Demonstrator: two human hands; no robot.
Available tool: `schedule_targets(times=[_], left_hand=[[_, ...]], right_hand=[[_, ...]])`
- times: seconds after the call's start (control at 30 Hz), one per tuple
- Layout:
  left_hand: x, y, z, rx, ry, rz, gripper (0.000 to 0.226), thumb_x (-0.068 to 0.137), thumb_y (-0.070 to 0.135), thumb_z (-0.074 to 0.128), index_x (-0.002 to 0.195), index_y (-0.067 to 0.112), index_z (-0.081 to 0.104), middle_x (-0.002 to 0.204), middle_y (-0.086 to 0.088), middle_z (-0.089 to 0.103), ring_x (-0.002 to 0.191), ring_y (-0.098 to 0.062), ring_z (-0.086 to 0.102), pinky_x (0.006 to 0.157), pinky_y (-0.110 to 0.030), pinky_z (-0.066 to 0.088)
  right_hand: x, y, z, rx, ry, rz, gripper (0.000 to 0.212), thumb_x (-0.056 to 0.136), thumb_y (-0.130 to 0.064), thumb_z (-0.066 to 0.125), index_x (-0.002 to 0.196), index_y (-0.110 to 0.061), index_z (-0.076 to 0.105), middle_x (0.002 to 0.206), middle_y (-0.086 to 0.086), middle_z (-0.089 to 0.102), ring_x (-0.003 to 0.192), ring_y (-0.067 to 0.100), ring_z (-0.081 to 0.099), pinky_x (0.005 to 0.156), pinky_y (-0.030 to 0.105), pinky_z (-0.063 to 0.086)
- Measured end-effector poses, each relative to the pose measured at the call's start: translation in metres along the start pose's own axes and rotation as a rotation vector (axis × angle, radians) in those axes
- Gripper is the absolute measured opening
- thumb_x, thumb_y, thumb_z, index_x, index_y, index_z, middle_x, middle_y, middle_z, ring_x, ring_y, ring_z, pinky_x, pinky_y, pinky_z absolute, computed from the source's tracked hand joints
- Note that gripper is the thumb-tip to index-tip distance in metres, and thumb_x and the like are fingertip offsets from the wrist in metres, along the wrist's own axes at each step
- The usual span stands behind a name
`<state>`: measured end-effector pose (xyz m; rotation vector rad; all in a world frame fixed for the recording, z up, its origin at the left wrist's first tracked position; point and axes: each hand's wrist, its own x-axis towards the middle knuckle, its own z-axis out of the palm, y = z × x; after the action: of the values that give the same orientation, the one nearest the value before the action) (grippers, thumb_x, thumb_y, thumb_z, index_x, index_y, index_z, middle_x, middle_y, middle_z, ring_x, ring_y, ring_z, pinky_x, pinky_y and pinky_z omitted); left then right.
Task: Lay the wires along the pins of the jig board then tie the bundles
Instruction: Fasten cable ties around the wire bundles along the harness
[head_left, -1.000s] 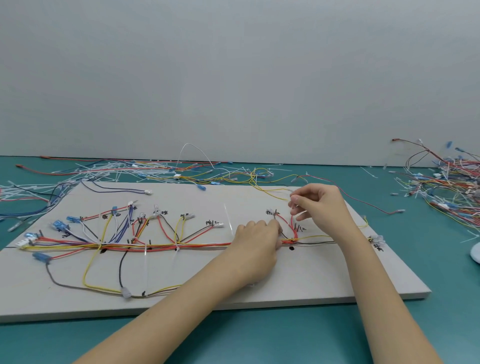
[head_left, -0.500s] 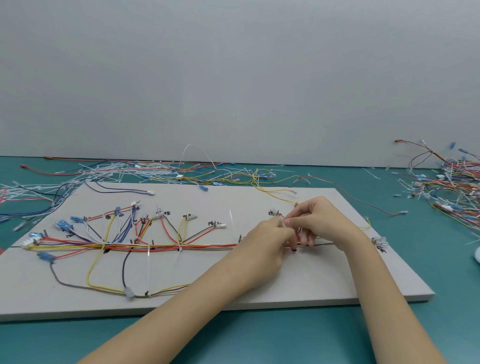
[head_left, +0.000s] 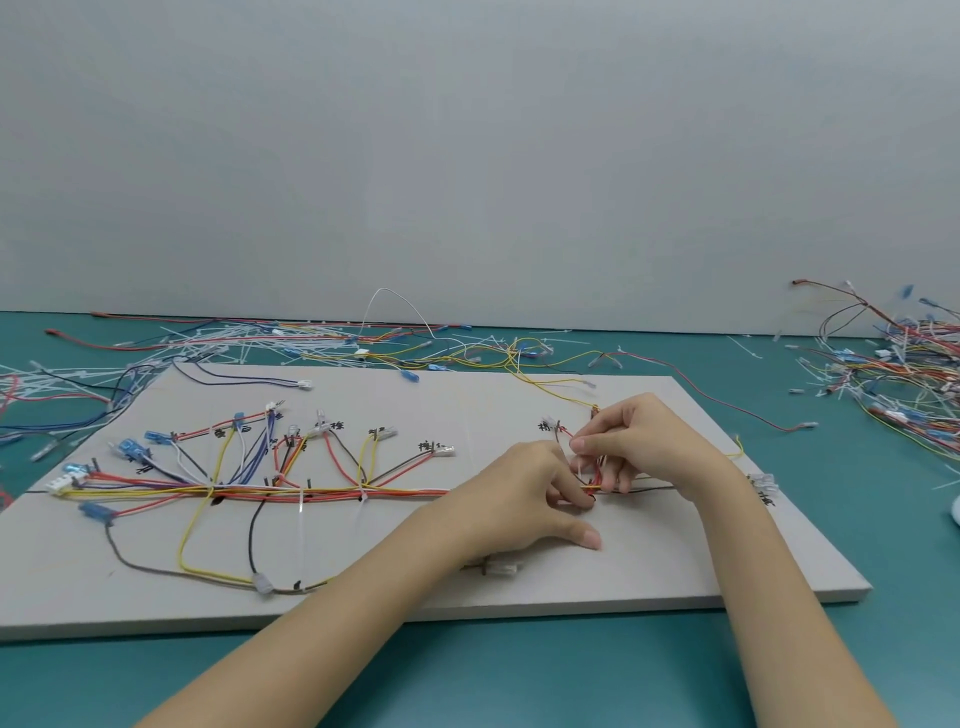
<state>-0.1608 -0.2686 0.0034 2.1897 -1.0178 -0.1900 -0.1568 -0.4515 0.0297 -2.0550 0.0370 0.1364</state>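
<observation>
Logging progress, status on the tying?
Both hands pinching a white tie at the bundle, right end of board. Three ties already on. Nothing blocking.

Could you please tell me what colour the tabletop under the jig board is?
The tabletop is teal green, clearest in the head view in front of the pale grey jig board.

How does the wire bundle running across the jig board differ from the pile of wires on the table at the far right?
The wire bundle runs straight along the jig board, with white ties around it; the pile of wires is tangled and loose. The bundle lies on the board; the pile lies on the green table. Both mix red, yellow and blue-tipped wires.
</observation>
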Motion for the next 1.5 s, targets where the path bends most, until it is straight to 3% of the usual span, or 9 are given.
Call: schedule_targets(times=[0.13, 0.27, 0.37, 0.57, 0.73, 1.1, 1.3, 1.5], left_hand=[[0.005, -0.002, 0.006, -0.019, 0.094, 0.010, 0.023, 0.087, 0.031, 0.070, 0.089, 0.009, 0.076, 0.091, -0.004, 0.058, 0.078, -0.012, 0.050, 0.076, -0.031, 0.045], [0.015, 0.001, -0.001, -0.108, 0.080, -0.090, 0.026, 0.094, 0.023, 0.062, 0.068, 0.022, 0.059, 0.069, 0.011, 0.056, 0.062, 0.002, 0.049, 0.059, -0.015, 0.037], [0.023, 0.000, -0.009, -0.222, 0.095, -0.179, 0.026, 0.096, 0.024, 0.060, 0.070, 0.019, 0.059, 0.070, 0.000, 0.063, 0.063, -0.011, 0.056, 0.065, -0.025, 0.046], [0.027, -0.001, -0.016, -0.730, 0.091, -0.359, 0.023, 0.096, 0.018, 0.060, 0.079, 0.006, 0.069, 0.063, -0.002, 0.068, 0.050, -0.003, 0.063, 0.046, -0.011, 0.047], [0.030, 0.001, -0.024, -0.989, 0.010, -0.449, 0.012, 0.092, 0.003, 0.062, 0.086, -0.003, 0.070, 0.070, -0.009, 0.073, 0.063, -0.011, 0.072, 0.058, -0.015, 0.057], [0.025, 0.006, -0.012, -0.970, 0.068, -0.376, 0.011, 0.085, 0.011, 0.073, 0.085, 0.000, 0.073, 0.077, -0.012, 0.073, 0.067, -0.014, 0.072, 0.068, -0.018, 0.059], [0.025, 0.015, -0.008, -0.821, 0.046, -0.410, 0.014, 0.093, 0.011, 0.063, 0.083, 0.002, 0.066, 0.059, -0.003, 0.069, 0.050, -0.007, 0.065, 0.051, -0.014, 0.053], [0.026, 0.021, -0.002, -0.875, 0.158, -0.414, 0.017, 0.100, 0.012, 0.051, 0.090, 0.001, 0.057, 0.060, -0.006, 0.069, 0.050, -0.011, 0.067, 0.051, -0.017, 0.055]], right_hand=[[-0.002, -0.001, -0.002, 0.012, 0.002, -0.013, 0.008, 0.086, -0.004, 0.068, 0.085, 0.004, 0.070, 0.066, 0.013, 0.069, 0.044, 0.018, 0.058, 0.040, 0.024, 0.045], [-0.006, -0.002, -0.008, -0.007, 0.014, -0.034, 0.010, 0.082, -0.012, 0.074, 0.083, -0.001, 0.074, 0.062, 0.009, 0.065, 0.042, 0.012, 0.047, 0.038, 0.020, 0.035], [-0.008, -0.002, -0.011, -0.020, -0.050, -0.010, 0.011, 0.081, -0.013, 0.075, 0.083, -0.003, 0.075, 0.068, 0.009, 0.066, 0.046, 0.011, 0.048, 0.041, 0.020, 0.036], [-0.007, 0.000, -0.012, 0.035, -0.136, 0.077, 0.008, 0.084, -0.011, 0.072, 0.080, -0.004, 0.073, 0.074, 0.009, 0.070, 0.059, 0.013, 0.062, 0.049, 0.021, 0.046], [-0.004, 0.000, -0.013, 0.141, -0.117, 0.160, 0.014, 0.085, -0.006, 0.069, 0.073, -0.007, 0.075, 0.075, 0.013, 0.073, 0.061, 0.014, 0.068, 0.047, 0.017, 0.049], [-0.005, -0.003, -0.013, 0.123, -0.123, 0.211, 0.012, 0.082, -0.009, 0.069, 0.071, -0.010, 0.074, 0.079, 0.014, 0.074, 0.065, 0.015, 0.070, 0.049, 0.016, 0.049], [-0.007, -0.004, -0.012, 0.091, -0.117, 0.244, 0.005, 0.082, -0.009, 0.068, 0.084, -0.008, 0.073, 0.081, 0.015, 0.074, 0.066, 0.016, 0.072, 0.043, 0.017, 0.047], [-0.007, -0.005, -0.010, 0.059, -0.079, 0.243, 0.013, 0.084, -0.012, 0.069, 0.071, -0.010, 0.067, 0.063, 0.007, 0.068, 0.051, 0.010, 0.063, 0.042, 0.017, 0.037]])
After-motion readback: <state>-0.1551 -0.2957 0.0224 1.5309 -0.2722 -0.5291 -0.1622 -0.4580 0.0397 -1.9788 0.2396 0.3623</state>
